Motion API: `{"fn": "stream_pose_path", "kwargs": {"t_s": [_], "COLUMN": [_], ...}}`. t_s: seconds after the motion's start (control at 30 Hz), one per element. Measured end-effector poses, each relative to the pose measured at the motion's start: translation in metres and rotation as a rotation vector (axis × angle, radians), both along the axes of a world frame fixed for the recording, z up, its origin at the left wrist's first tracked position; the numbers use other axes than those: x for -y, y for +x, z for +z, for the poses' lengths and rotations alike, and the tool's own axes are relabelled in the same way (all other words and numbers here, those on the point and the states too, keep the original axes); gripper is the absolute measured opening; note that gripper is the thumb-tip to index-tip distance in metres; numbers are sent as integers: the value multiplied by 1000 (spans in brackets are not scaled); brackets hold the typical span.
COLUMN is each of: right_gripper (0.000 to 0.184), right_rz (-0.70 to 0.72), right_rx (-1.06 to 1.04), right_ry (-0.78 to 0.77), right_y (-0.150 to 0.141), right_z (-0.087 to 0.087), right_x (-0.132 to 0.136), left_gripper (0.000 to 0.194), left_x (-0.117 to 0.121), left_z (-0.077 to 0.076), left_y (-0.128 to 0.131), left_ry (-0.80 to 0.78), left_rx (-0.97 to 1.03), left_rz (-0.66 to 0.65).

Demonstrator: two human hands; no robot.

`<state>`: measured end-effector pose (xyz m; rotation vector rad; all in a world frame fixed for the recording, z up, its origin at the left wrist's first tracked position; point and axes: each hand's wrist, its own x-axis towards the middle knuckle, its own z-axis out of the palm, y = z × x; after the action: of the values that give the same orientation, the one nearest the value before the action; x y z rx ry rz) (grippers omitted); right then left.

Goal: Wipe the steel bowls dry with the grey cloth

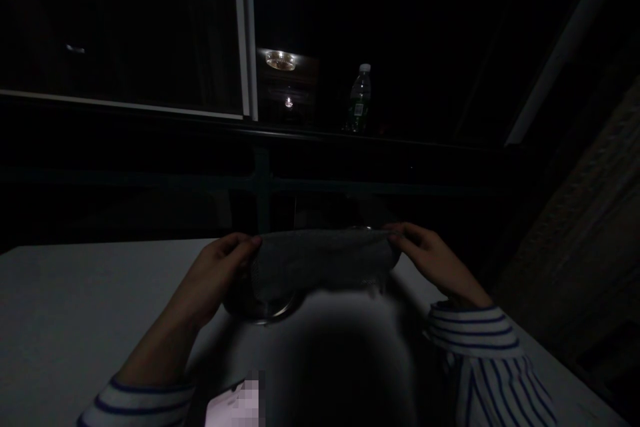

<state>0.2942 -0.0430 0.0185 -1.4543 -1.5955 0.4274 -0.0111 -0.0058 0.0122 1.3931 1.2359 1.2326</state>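
A dark grey cloth (325, 260) is stretched sideways above the white table (125, 300), its lower edge hanging loose. My left hand (215, 273) pinches its left upper corner between thumb and fingers. At the opposite upper corner, my right hand (430, 257) grips the cloth in the same way. Behind and below the cloth's left end sits a round metal bowl or pan (270, 315), partly covered from view. Another shiny rim (367, 227) peeks out just above the cloth's top edge on the right. The dim light hides finer detail.
A phone-like pink object (233, 407), partly blurred out, lies at the table's near edge. On the dark ledge (300, 135) beyond the table stands a plastic bottle (359, 100) with a white cap. A white window frame (245, 33) rises at the back left.
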Motion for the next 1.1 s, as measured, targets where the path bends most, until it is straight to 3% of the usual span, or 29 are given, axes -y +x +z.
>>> {"fn": "stream_pose_path", "kwargs": {"t_s": [0.2, 0.37, 0.5, 0.57, 0.7, 0.8, 0.93, 1.1], "right_gripper": [20, 21, 21, 21, 20, 20, 19, 15], "right_rz": [-5, -58, 11, 64, 109, 92, 100, 375], "right_rx": [-231, -221, -145, -108, -44, 12, 77, 242], "right_ry": [-26, 20, 98, 124, 162, 195, 234, 222], "right_y": [-11, -22, -32, -37, -43, -44, -44, -51], "right_z": [-1, 5, 7, 7, 8, 9, 11, 12], "right_x": [-4, -2, 3, 6, 11, 11, 14, 24], "left_gripper": [41, 57, 68, 65, 42, 40, 33, 32], "left_x": [4, 8, 9, 9, 13, 15, 15, 11], "left_z": [-1, -5, -16, -21, -28, -27, -22, -22], "left_y": [2, 12, 29, 36, 42, 43, 45, 45], "left_ry": [-78, -136, -161, -144, -145, -133, -51, -66], "left_rx": [39, -13, -12, -62, -172, -187, -154, -63], "left_rz": [-151, -304, -386, -380, -401, -410, -320, -147]}}
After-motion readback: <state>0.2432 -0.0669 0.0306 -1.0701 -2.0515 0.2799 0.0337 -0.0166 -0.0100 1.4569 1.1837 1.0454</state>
